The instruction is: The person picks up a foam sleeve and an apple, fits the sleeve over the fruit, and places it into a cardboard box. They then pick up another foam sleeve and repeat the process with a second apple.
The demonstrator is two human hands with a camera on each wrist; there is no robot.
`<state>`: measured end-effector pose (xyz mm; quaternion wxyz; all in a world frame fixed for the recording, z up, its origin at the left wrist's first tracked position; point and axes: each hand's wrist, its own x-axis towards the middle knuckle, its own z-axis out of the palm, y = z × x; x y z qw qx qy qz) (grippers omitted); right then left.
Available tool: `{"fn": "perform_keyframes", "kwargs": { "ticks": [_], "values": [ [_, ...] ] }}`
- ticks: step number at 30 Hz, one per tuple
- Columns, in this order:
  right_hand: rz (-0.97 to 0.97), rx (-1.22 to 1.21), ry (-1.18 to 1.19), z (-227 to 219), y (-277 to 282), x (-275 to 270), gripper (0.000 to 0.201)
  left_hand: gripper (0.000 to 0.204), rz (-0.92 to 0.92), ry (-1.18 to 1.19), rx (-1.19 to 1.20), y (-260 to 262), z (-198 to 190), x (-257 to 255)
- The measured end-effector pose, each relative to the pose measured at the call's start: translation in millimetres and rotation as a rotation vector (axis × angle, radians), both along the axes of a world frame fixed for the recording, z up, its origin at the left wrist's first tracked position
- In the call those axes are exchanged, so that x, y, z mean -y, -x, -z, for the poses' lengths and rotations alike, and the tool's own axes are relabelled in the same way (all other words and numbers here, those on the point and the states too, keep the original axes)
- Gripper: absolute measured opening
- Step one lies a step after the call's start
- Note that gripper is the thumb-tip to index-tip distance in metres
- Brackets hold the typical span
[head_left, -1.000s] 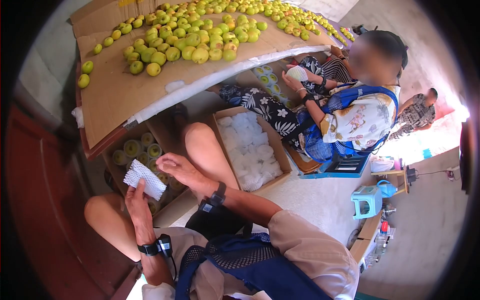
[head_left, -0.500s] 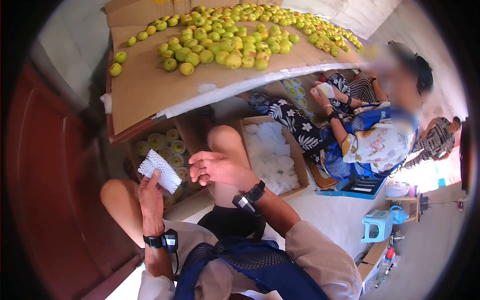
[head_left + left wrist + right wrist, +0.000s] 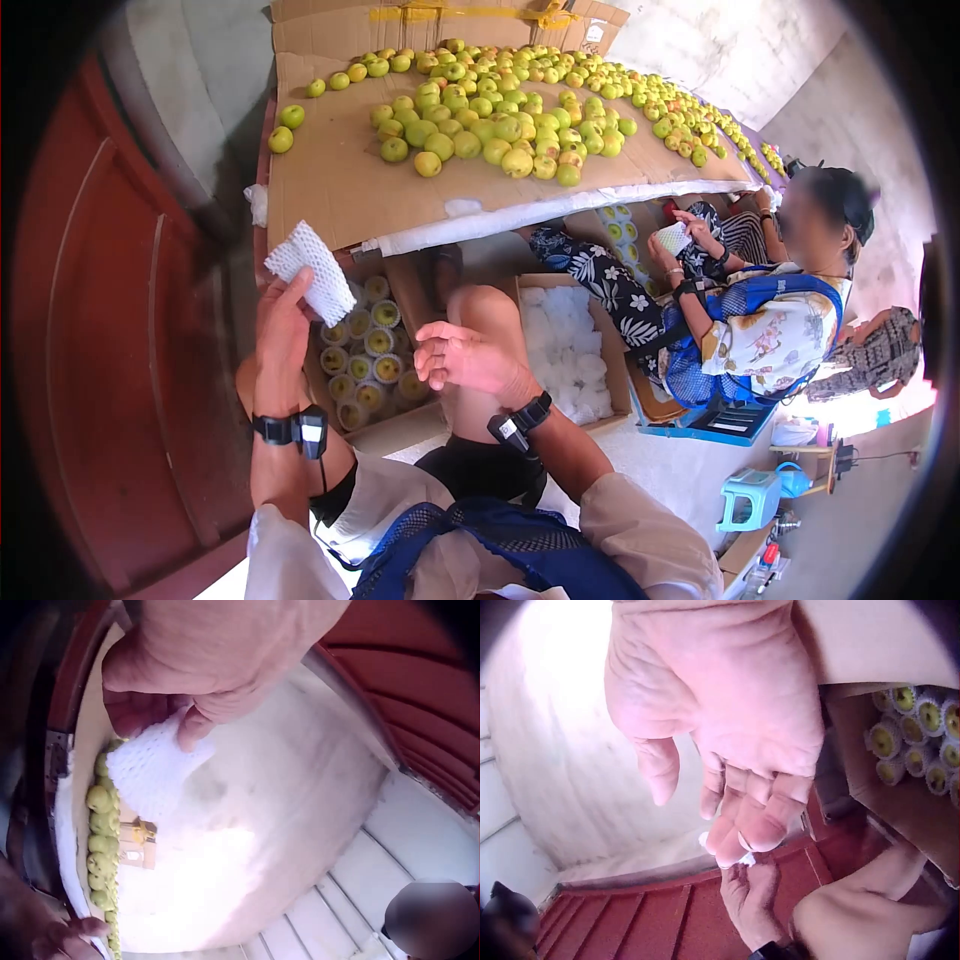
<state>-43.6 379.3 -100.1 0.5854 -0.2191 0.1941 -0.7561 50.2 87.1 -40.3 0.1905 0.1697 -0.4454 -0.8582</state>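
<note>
My left hand (image 3: 283, 325) pinches a white foam net sleeve (image 3: 312, 273) between thumb and fingers, raised near the front edge of the fruit table. In the left wrist view the foam net (image 3: 154, 769) looks flattened, its far end spread a little. Apart from it, my right hand (image 3: 468, 360) hovers above my knee with loosely bent fingers and nothing in them. The palm of the right hand (image 3: 727, 697) faces its wrist camera. Below the hands, a cardboard box (image 3: 398, 437) contains several yellow-green apples (image 3: 378, 342) in white foam nets.
Many yellow-green apples (image 3: 505, 130) lie on the cardboard-covered table (image 3: 330, 200). Another box (image 3: 620, 375) full of white foam nets (image 3: 560, 340) stands right of my knee. A seated person (image 3: 765, 310) at right holds a netted fruit. A red door (image 3: 110, 330) is at left.
My left hand has risen with the foam net towards the table edge. My right hand, earlier close beside the net, is now farther from it. The head view has shifted.
</note>
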Motion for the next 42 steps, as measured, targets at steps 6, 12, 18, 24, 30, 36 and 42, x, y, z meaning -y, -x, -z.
{"fn": "perform_keyframes", "kwargs": {
  "ticks": [6,12,18,24,30,36,42],
  "values": [
    [0.005,-0.027,-0.077,2.3,-7.3,9.1,0.053,0.036,0.002,-0.138,-0.045,5.4,22.6,-3.8],
    [-0.001,-0.009,-0.069,1.1,-14.3,21.2,0.047,0.034,0.008,-0.200,-0.124,10.5,26.7,-2.9],
    [-0.046,0.029,0.017,6.0,-16.2,32.7,0.040,0.035,-0.036,-0.195,-0.110,11.1,25.3,-4.1],
    [-0.027,0.040,0.032,0.6,-19.1,35.0,0.040,0.036,-0.075,-0.178,-0.081,11.4,22.9,-5.7],
    [-0.004,0.028,0.041,2.8,-20.2,34.2,0.039,0.044,-0.107,-0.156,-0.069,9.9,21.2,-6.0],
    [-0.005,0.046,0.069,11.1,-17.9,35.0,0.040,0.048,-0.141,-0.155,-0.035,8.6,30.9,3.3],
    [0.006,0.040,0.068,10.9,-18.3,30.9,0.041,0.045,-0.100,-0.139,-0.027,5.1,42.6,11.4]
  ]
}}
